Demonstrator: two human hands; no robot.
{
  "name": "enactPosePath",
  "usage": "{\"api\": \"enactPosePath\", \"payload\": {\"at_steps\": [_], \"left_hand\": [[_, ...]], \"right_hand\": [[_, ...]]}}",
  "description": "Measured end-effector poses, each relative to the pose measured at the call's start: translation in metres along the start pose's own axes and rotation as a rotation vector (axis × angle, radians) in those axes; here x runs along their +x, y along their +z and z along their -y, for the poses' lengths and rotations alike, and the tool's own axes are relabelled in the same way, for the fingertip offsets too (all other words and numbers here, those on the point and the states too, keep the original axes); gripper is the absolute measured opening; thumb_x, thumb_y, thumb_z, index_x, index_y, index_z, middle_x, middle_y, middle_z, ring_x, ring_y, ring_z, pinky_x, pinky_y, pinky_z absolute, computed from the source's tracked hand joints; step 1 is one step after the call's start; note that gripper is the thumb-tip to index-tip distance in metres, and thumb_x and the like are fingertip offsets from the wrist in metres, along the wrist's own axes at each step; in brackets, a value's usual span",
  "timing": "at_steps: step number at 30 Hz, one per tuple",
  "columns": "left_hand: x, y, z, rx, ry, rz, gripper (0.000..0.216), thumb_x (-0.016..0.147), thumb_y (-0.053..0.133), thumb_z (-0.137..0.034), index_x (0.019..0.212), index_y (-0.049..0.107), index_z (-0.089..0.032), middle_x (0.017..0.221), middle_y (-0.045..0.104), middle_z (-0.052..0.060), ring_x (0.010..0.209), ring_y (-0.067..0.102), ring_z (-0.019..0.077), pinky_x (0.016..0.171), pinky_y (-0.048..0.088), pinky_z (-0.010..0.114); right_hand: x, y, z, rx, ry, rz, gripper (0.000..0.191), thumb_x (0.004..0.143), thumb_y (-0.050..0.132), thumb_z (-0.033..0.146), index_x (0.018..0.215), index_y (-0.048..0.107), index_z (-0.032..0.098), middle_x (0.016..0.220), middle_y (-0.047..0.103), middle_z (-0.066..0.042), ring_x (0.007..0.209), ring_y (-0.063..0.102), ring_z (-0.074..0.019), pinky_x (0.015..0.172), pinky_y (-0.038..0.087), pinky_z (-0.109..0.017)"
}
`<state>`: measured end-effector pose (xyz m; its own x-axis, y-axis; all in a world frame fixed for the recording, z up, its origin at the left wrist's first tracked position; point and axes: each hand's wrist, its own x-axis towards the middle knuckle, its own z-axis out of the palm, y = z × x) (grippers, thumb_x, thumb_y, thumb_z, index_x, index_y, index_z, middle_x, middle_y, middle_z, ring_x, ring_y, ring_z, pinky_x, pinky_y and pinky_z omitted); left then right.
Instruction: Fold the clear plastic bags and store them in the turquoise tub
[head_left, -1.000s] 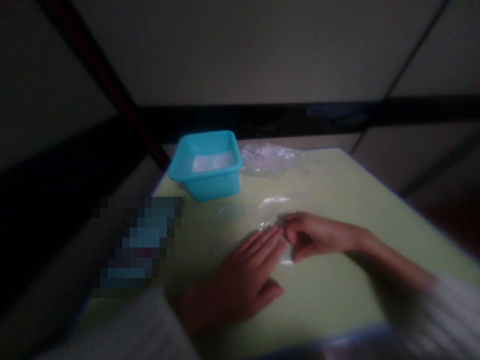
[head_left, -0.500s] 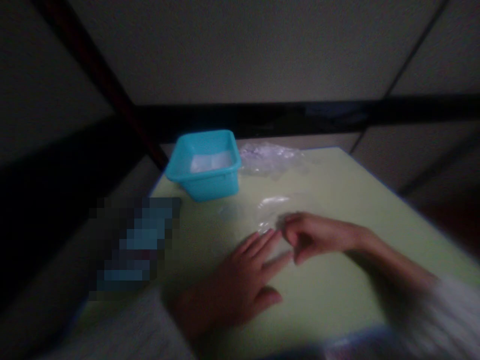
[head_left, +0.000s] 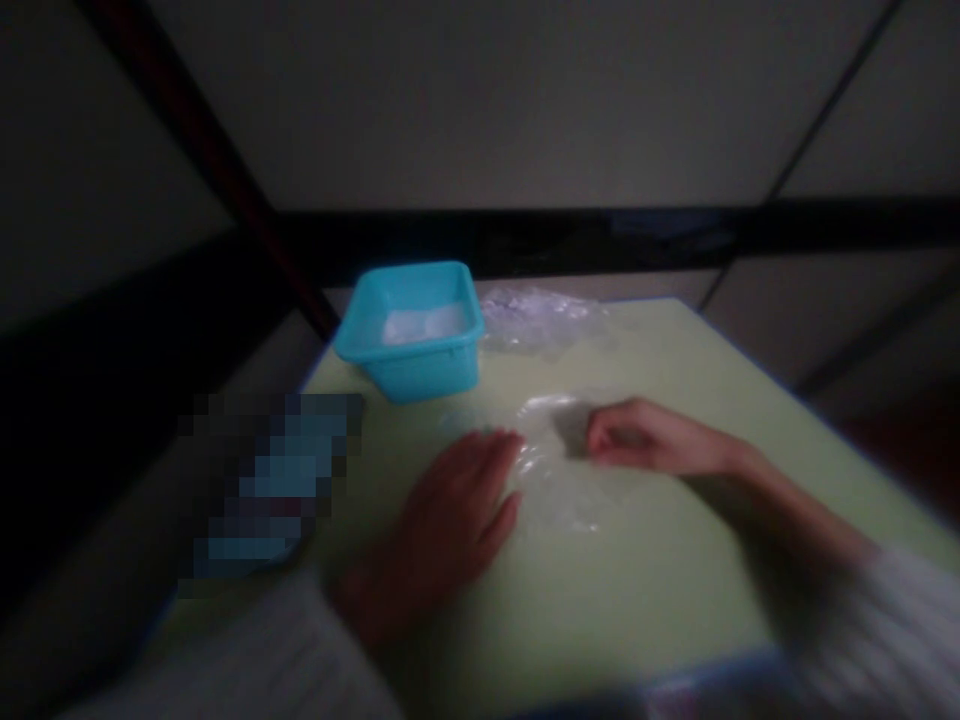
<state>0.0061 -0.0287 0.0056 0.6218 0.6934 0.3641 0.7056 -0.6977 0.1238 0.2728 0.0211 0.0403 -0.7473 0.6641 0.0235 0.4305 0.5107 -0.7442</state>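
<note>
A clear plastic bag (head_left: pixel 559 480) lies on the pale yellow tabletop, its outline faint apart from shiny creases. My left hand (head_left: pixel 450 520) is at the bag's left side, palm down, fingers stretched out and thumb apart; it is open, and the fingertips reach the bag's edge. Over the bag's right part is my right hand (head_left: pixel 637 438), its fingers curled round to the thumb. Whether anything small sits in that pinch is too blurred to tell.
A turquoise plastic basket (head_left: pixel 427 375) with white pieces (head_left: pixel 424 324) inside stands at the back left. Crumpled clear plastic (head_left: pixel 544 315) lies beside it. A pixelated dark flat object (head_left: pixel 289 475) rests at the table's left edge. The table (head_left: pixel 660 590) has a blue rim.
My left hand has drawn back leftward and its fingers have come closer together. My right hand has shifted slightly right and up, apart from the left. More of the bag shows between them.
</note>
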Motion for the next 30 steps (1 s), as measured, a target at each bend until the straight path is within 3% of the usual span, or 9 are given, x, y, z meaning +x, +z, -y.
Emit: {"api": "enactPosePath", "payload": {"at_steps": [3, 8, 15, 23, 30], "left_hand": [[0.002, 0.001, 0.007, 0.094, -0.094, -0.086, 0.036, 0.089, 0.040, -0.021, 0.122, 0.051, -0.013, 0.115, 0.066, 0.011, 0.107, 0.060, 0.0256, 0.099, 0.045, 0.045], [0.005, 0.001, 0.009, 0.148, -0.060, -0.035, 0.034, 0.087, 0.042, -0.016, 0.117, 0.055, -0.009, 0.111, 0.068, 0.013, 0.099, 0.064, 0.0246, 0.098, 0.046, 0.045], [0.007, 0.000, 0.010, 0.126, -0.097, 0.013, 0.036, 0.087, 0.042, -0.017, 0.120, 0.053, -0.010, 0.108, 0.069, 0.012, 0.099, 0.065, 0.0236, 0.100, 0.044, 0.045], [0.007, -0.001, 0.013, 0.157, -0.077, -0.049, 0.034, 0.087, 0.041, -0.018, 0.118, 0.054, -0.011, 0.107, 0.069, 0.012, 0.095, 0.065, 0.0236, 0.096, 0.047, 0.044], [0.008, 0.001, 0.021, 0.235, -0.120, -0.065, 0.036, 0.087, 0.042, -0.018, 0.119, 0.054, -0.007, 0.104, 0.069, 0.015, 0.093, 0.065, 0.0264, 0.090, 0.049, 0.044]], "right_hand": [[-0.002, -0.007, -0.006, -0.067, -0.044, -0.114, 0.020, 0.091, 0.054, 0.031, 0.091, 0.064, 0.015, 0.089, 0.066, -0.006, 0.081, 0.060, -0.0160, 0.074, 0.047, -0.031], [0.000, -0.007, -0.016, -0.160, -0.173, -0.060, 0.027, 0.097, 0.043, 0.030, 0.105, 0.064, 0.015, 0.110, 0.064, -0.011, 0.104, 0.058, -0.0195, 0.091, 0.044, -0.038], [-0.002, -0.006, -0.016, -0.233, -0.168, -0.031, 0.027, 0.097, 0.043, 0.029, 0.105, 0.064, 0.016, 0.113, 0.064, -0.010, 0.119, 0.051, -0.0225, 0.099, 0.039, -0.043], [-0.002, -0.007, -0.013, -0.239, -0.145, -0.025, 0.027, 0.097, 0.043, 0.031, 0.102, 0.065, 0.017, 0.109, 0.065, -0.008, 0.113, 0.054, -0.0222, 0.097, 0.041, -0.040], [-0.011, -0.020, -0.013, -0.239, -0.018, -0.119, 0.029, 0.094, 0.046, 0.035, 0.099, 0.068, 0.017, 0.097, 0.070, -0.007, 0.088, 0.064, -0.0199, 0.080, 0.049, -0.033]]}}
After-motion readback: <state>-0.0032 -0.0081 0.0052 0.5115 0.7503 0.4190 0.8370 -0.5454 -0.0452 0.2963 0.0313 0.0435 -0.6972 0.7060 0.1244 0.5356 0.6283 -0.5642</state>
